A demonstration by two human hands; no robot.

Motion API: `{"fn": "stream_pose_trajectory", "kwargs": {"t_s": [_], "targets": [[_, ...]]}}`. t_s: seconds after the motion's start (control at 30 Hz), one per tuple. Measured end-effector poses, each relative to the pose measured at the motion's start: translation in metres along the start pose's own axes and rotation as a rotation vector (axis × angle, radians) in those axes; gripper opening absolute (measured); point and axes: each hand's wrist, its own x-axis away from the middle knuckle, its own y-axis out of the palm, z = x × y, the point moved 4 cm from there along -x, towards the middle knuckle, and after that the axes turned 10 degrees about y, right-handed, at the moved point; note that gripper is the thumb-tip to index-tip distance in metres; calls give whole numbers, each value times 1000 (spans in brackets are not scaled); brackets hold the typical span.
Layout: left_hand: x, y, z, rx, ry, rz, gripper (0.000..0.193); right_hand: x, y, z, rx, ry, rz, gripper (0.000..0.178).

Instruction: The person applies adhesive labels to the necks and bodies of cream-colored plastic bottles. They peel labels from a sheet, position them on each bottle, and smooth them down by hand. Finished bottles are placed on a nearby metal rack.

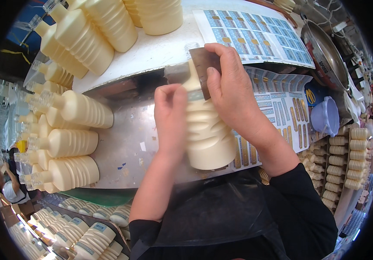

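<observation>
A cream plastic bottle (210,138) with a wavy, ribbed body and a clear threaded neck lies in front of me, its base toward me. My right hand (232,86) grips a thin dark brown flat plate (204,69), like a scraper, pressed against the bottle's shoulder. On the near side of that shoulder runs a greyish label band (196,95). At the bottle's left, my left hand (171,117) is closed with curled fingers, partly smeared by motion. A grey, see-through patch (177,73) shows just above its fingers; whether they hold it is hidden.
Similar bottles (73,138) are stacked on the left, and more stand on the white raised shelf (164,45). Printed label sheets (249,37) lie at the right. Beyond them are a metal pan (327,50) and a lilac bucket (325,116). Labelled bottles (93,240) fill racks below left.
</observation>
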Motion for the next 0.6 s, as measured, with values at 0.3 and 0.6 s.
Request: {"fn": "stream_pose_trajectory", "kwargs": {"t_s": [0.3, 0.6], "targets": [[2, 2, 3, 124, -122, -14, 28, -1, 1, -1, 30, 27, -2, 38], [2, 0, -2, 143, -70, 5, 28, -1, 2, -6, 45, 15, 9, 40]]}}
